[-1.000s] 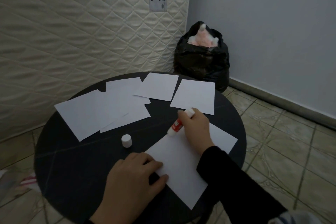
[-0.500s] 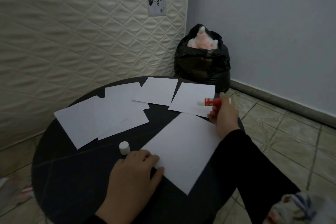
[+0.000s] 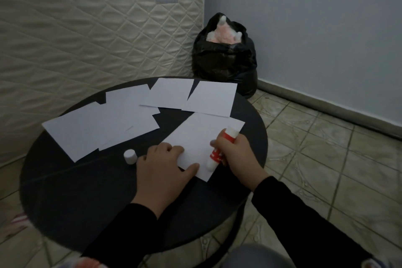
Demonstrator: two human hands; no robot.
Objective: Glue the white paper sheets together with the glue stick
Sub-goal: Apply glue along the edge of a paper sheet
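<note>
Several white paper sheets lie on a round black table (image 3: 76, 202). The nearest sheet (image 3: 195, 135) sits at the right of the middle. My left hand (image 3: 162, 172) lies flat on its near left corner and pins it down. My right hand (image 3: 236, 152) is closed around a red and white glue stick (image 3: 217, 151), whose lower tip touches the near edge of that sheet. The stick's white cap (image 3: 130, 156) stands on the table just left of my left hand. Further sheets (image 3: 104, 126) overlap at the left, and two more sheets (image 3: 191, 95) lie at the back.
A quilted mattress (image 3: 87, 28) leans upright behind the table. A full black rubbish bag (image 3: 224, 59) stands in the corner by the grey wall. Tiled floor (image 3: 326, 159) runs along the right of the table.
My right hand has come down from the table's far right edge with the glue stick and set its tip on the sheet's near edge. The left hand has stayed on the sheet's corner.
</note>
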